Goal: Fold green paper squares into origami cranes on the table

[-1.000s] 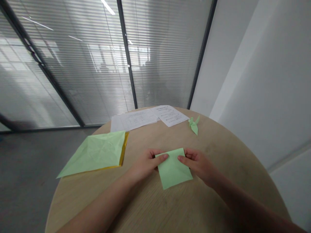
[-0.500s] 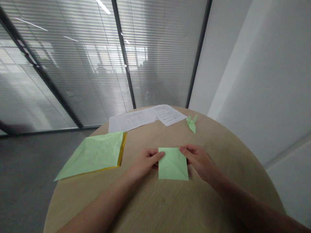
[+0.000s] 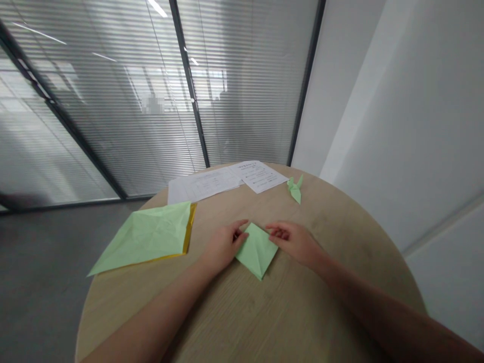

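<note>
A light green folded paper square (image 3: 257,251) lies on the wooden table, turned so one corner points towards me. A crease runs down to its near corner. My left hand (image 3: 226,244) is at its upper left edge, thumb against the paper and index finger stretched out apart from it. On the other side, my right hand (image 3: 297,242) has its thumb at the upper right edge, forefinger apart and the other fingers loosely curled. Neither hand visibly grips the paper.
On the round table (image 3: 302,312), a large green sheet (image 3: 151,232) covers a yellow-edged item (image 3: 190,229) at left. Printed sheets (image 3: 260,176) lie at the far edge, beside a folded green paper figure (image 3: 295,189). A glass partition with blinds (image 3: 151,136) stands behind.
The green paper square has been turned from flat-sided to corner-first and now rests on the table. Both hands have loosened from its sides. The view has shifted slightly.
</note>
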